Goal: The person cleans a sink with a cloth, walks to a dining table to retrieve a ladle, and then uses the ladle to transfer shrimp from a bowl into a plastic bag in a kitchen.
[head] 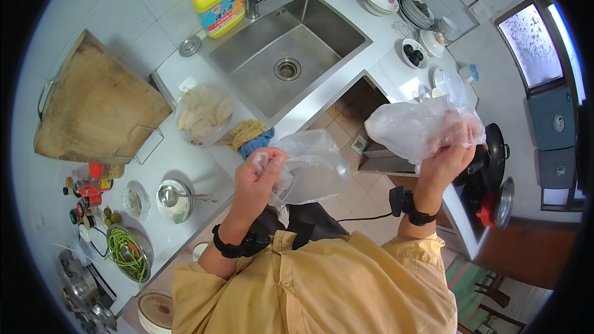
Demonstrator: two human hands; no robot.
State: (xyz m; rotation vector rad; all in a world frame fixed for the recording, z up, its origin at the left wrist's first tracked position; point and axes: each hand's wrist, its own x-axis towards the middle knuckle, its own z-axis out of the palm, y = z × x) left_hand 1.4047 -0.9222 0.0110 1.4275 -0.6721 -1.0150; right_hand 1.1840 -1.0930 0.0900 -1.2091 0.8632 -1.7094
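My left hand [265, 174] pinches the gathered edge of a clear thin plastic bag [325, 167] between thumb and fingers. The bag hangs out to the right, over the floor in front of my body. Over on the right, my right hand [452, 148] grips a second, cloudier plastic bag [399, 125], whose film covers part of the fingers. This bag is crumpled and points left, held in the air off the counter's edge. What either bag contains, if anything, cannot be told.
Ahead is a stainless steel sink [297, 46], with a yellow detergent jug [218, 4] beside it. Cloths [253, 137] lie at the counter edge near a bowl of pale food [204, 113]. Green beans fill a metal bowl [130, 253] at left; a wok [494, 155] stands right.
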